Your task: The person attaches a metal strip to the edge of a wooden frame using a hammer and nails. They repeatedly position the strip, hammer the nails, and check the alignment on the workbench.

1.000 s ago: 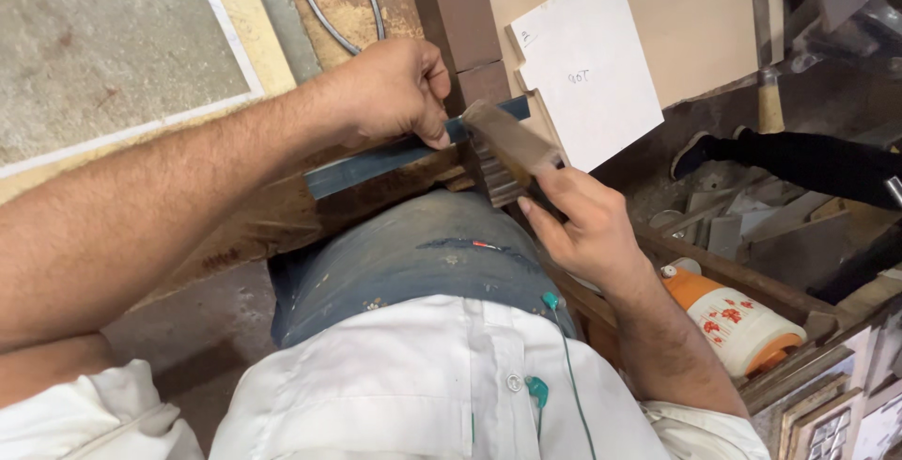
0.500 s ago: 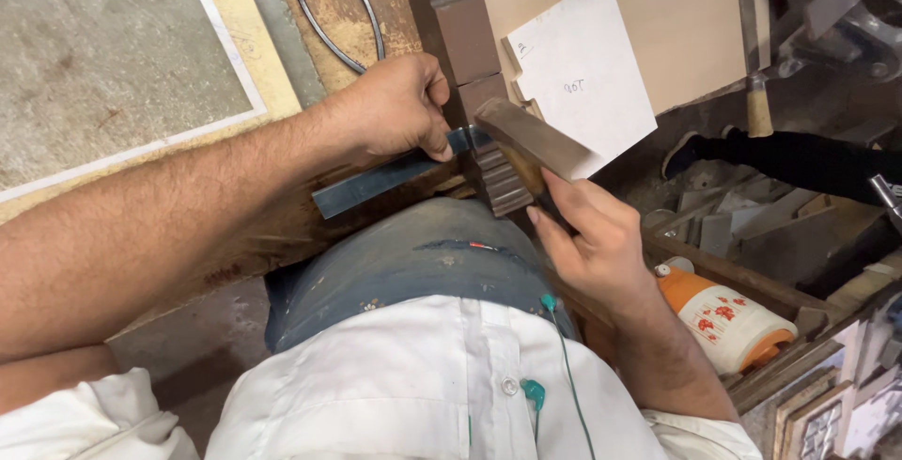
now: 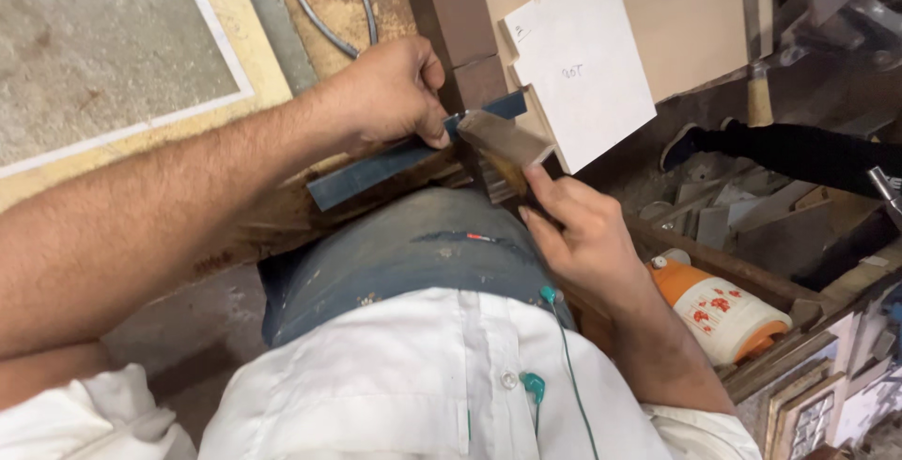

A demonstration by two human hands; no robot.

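Left hand (image 3: 390, 93) pinching blue flat bar (image 3: 395, 161); right hand (image 3: 573, 225) gripping small brown wooden block (image 3: 503, 139), since tilted flatter against bar's end, grips unchanged.

Flat blue-grey strip (image 3: 395, 167) lies slanted across the lap, upper end raised. Small brown wooden block (image 3: 503, 139), faces worn, sits tilted at that upper end, touching the strip.

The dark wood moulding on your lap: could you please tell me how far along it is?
Done: the moulding lies across the lap, with the blue strip set against it. In hand: the left hand pins the strip, and the right hand holds a brown block at its edge. What is left cannot be told.
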